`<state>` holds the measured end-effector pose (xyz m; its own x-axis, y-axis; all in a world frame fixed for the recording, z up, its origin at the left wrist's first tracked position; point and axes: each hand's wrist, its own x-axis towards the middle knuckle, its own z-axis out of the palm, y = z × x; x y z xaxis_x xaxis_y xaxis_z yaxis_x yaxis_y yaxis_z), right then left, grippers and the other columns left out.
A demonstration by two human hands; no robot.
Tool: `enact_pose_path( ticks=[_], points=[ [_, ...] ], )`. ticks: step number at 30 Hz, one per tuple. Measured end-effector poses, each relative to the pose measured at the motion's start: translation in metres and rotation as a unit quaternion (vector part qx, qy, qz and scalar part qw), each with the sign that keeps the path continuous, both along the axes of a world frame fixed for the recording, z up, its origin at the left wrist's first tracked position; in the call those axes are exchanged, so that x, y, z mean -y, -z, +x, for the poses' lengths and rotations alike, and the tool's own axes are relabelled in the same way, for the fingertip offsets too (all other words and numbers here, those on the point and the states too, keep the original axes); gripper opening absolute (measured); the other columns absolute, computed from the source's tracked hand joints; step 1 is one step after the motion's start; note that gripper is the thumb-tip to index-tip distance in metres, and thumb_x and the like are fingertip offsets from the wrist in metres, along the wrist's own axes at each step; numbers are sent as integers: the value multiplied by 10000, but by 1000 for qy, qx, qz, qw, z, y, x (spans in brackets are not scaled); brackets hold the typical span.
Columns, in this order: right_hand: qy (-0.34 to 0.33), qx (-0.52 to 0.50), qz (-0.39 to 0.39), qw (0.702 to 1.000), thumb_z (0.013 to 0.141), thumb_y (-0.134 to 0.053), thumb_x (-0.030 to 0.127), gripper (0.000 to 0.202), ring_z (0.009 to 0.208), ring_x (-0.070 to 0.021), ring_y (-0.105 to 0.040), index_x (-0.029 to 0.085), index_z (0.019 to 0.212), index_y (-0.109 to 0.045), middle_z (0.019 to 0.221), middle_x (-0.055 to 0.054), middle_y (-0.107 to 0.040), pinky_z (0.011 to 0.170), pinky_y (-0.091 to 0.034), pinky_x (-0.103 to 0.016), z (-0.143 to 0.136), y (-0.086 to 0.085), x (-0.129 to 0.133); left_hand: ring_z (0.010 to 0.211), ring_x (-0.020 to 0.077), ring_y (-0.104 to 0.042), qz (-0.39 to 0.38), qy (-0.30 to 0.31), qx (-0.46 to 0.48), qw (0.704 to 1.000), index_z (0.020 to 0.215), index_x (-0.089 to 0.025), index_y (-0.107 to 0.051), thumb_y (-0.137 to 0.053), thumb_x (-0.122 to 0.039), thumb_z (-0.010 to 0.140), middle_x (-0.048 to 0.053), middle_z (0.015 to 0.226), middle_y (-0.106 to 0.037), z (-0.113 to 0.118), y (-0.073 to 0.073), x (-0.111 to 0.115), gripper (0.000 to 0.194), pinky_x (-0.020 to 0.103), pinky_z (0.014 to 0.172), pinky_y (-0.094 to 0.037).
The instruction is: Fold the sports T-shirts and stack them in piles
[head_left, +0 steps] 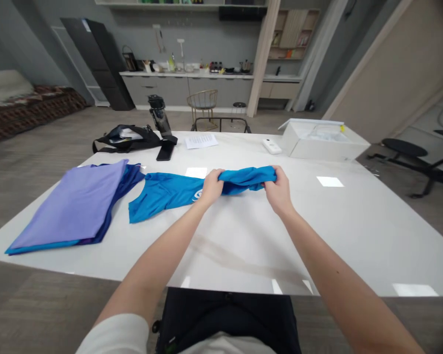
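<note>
A bright blue garment (170, 192) with a white print stretches across the middle of the white table. Its left end lies flat, while the right part is bunched and raised between my hands. My left hand (212, 187) is closed on the fabric near the print. At the garment's right end, my right hand (278, 189) grips the gathered cloth. To the left lies a stack of flat garments, a lilac one (76, 204) on top, with dark blue and bright blue edges showing beneath.
Along the table's (372, 236) far side are a black bag (127, 138), a dark bottle (160, 118), a phone (165, 151), a paper sheet (201, 141), a small white device (271, 146) and an open white box (323, 142). A chair (203, 101) stands beyond.
</note>
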<state>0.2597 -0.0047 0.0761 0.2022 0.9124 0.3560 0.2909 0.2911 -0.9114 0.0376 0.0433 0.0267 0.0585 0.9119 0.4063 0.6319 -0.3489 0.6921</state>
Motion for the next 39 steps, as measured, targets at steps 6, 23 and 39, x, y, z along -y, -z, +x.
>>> enact_pose_path(
  ticks=[6,23,39],
  points=[
    [-174,92,-154,968,773,-714,376,296,814,-191,-601,193,1005,-709,946,-31,-702,769,-487,-333,94,-7,43,1138,239,-655,-59,194,-42,978,1230,-244,-709,-543,-109,830,60,1210,-723,83,-5,39,453,371,1021,-511],
    [-147,450,-176,863,954,-667,302,144,866,-201,-648,196,1033,-722,929,-54,-721,704,-389,-278,27,66,2,1039,339,-714,-218,-55,-331,916,1354,-217,-556,-505,-413,997,168,1112,-729,2,21,78,410,394,836,-525],
    [-194,422,24,885,1047,-551,360,211,907,-205,-618,210,1053,-700,940,-54,-689,815,-371,-340,-3,63,103,856,218,-685,-76,51,-60,994,967,-245,-651,-555,-160,888,28,904,-728,-43,37,68,151,314,800,-489]
  ],
)
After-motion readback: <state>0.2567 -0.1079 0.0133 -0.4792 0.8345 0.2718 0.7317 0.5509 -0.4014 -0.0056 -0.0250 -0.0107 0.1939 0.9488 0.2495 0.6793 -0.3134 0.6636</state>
